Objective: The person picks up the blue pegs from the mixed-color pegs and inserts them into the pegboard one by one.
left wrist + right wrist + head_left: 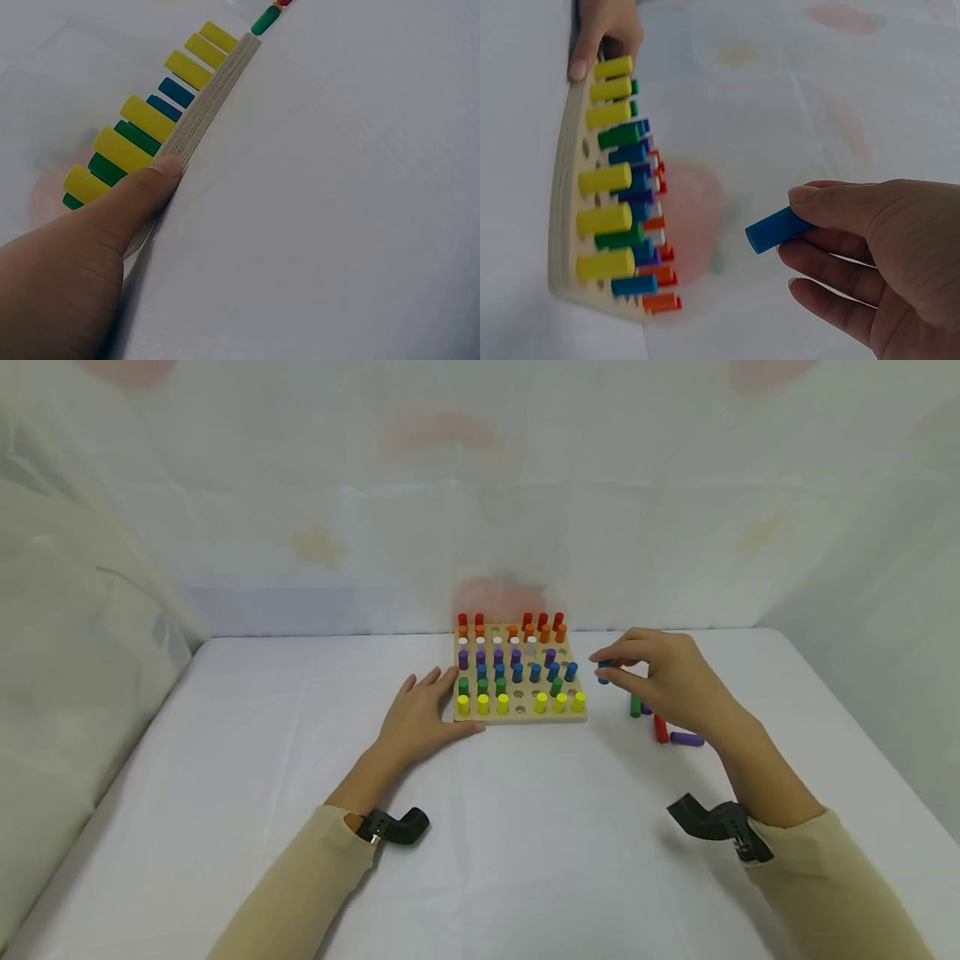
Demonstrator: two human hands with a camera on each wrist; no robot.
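A: Worktop [525, 860] under a white cloth, faint creases. Pale sheeting [300, 510] hangs behind and at both sides.

B: Sheeting bears washed-out pink and yellow blotches. Left drape [67, 677] sags inward over the edge. Light soft, even, shadows weak.

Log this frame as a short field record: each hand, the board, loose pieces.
left hand: left hand rests against the wooden peg board at its near-left corner, thumb on the edge
right hand: right hand pinches a blue peg in the air, right of the board
board: rows of coloured pegs, some holes empty
loose pieces: green peg, red peg, purple peg on the table by the right hand
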